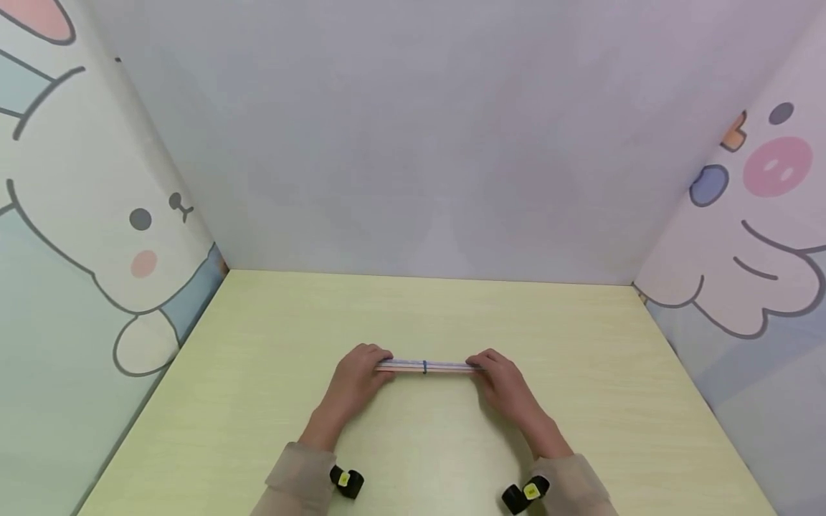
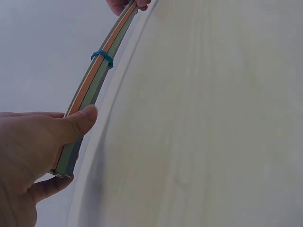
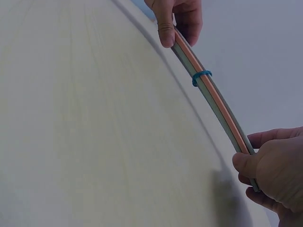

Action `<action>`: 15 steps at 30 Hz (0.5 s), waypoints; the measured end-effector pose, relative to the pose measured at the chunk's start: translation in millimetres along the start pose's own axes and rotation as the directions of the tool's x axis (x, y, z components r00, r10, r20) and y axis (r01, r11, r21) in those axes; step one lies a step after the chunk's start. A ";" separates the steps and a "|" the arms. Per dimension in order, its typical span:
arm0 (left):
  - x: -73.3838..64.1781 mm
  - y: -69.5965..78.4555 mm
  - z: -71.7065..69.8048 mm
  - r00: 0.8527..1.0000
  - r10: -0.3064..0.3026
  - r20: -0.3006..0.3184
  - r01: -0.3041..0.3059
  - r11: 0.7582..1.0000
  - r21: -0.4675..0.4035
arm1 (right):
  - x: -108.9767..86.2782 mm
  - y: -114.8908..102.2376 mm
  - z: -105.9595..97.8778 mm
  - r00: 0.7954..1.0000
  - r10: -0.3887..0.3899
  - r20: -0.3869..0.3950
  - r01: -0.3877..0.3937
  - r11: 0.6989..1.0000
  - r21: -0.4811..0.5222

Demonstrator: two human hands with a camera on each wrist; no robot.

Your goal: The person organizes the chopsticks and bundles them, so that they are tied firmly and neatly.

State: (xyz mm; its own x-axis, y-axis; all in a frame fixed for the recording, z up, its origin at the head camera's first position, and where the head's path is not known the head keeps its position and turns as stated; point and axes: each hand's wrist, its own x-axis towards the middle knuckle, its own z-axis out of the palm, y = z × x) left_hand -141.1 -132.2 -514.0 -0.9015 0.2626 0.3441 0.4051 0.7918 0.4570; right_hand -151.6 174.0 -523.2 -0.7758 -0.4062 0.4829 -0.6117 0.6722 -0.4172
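Both hands hold a bundle of long, thin coloured sticks, stretched level between them over the table. My left hand grips its left end, thumb on the near side in the left wrist view and fingers behind. My right hand pinches the right end the same way. Orange and green sticks show side by side, with darker ones at the edges. Around the middle goes a blue-green band. The far faces of the bundle are hidden.
A pale yellow wooden table lies below the hands. Behind it stands a plain grey-white wall. Side panels with cartoon animals rise at left and right. Small black wrist cameras sit at both cuffs.
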 end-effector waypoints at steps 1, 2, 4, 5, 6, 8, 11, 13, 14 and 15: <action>1.8 -0.8 0.9 1.000 -0.001 0.004 0.001 1.000 0.003 | 0.8 0.6 1.1 1.000 0.009 -0.001 -0.009 1.000 0.012; 3.4 -2.0 2.4 1.000 -0.001 0.010 0.001 1.000 0.009 | 1.6 1.2 2.0 1.000 0.019 -0.002 -0.019 1.000 0.021; 5.8 -4.2 5.4 1.000 -0.001 0.022 0.000 1.000 0.023 | 2.9 2.3 4.1 0.999 0.033 -0.002 -0.033 0.999 0.029; 6.5 -5.1 7.0 1.000 -0.003 0.026 0.002 1.000 0.030 | 3.5 2.9 5.2 0.999 0.039 -0.001 -0.039 0.999 0.026; 7.1 -5.9 8.5 1.000 -0.005 0.029 0.004 0.999 0.035 | 4.0 3.7 6.4 0.999 0.041 -0.001 -0.041 0.999 0.019; 7.4 -7.5 11.3 0.999 -0.013 0.035 0.012 0.999 0.040 | 4.8 5.1 8.6 0.999 0.049 0.003 -0.049 0.999 0.000; 6.8 -8.6 13.7 0.999 -0.019 0.033 0.018 0.999 0.036 | 5.4 6.4 10.4 0.998 0.056 0.003 -0.056 0.998 -0.025; 5.9 -9.1 14.3 0.999 -0.030 0.038 0.029 0.999 0.030 | 5.3 6.5 9.9 0.998 0.061 0.002 -0.061 0.998 -0.032; 5.1 -9.0 13.9 0.999 -0.035 0.041 0.035 0.999 0.021 | 5.1 6.5 9.2 0.998 0.063 0.001 -0.063 0.997 -0.035; 4.1 -9.0 13.4 0.998 -0.039 0.043 0.039 0.999 0.011 | 4.8 6.4 8.2 0.998 0.065 0.002 -0.065 0.997 -0.039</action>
